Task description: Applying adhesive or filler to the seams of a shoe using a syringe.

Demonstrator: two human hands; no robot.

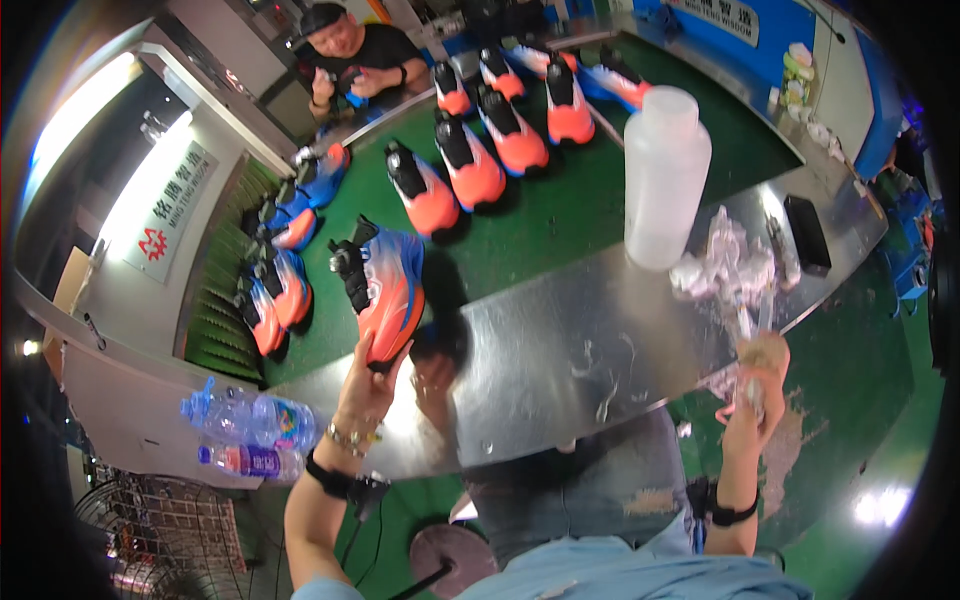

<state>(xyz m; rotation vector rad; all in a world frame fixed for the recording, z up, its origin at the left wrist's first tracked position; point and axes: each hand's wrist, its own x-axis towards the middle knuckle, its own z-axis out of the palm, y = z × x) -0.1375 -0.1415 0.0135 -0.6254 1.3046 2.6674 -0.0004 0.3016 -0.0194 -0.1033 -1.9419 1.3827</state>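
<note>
My left hand is closed round the lower end of an orange, white and blue sneaker, which it holds tilted over the edge of the metal counter. Black lining and laces show at the shoe's upper left. At the right, my right hand is closed just past the counter's front edge. A tan rounded thing shows at its top, too unclear to name. Close beyond that hand lies a crumpled heap of whitish cloth or paper. A large translucent white bottle stands upright left of the heap.
Several matching sneakers stand on the green belt, with more along its left side. Plastic bottles lie at the counter's left end. A black box sits at right. Across the belt, a person handles something blue.
</note>
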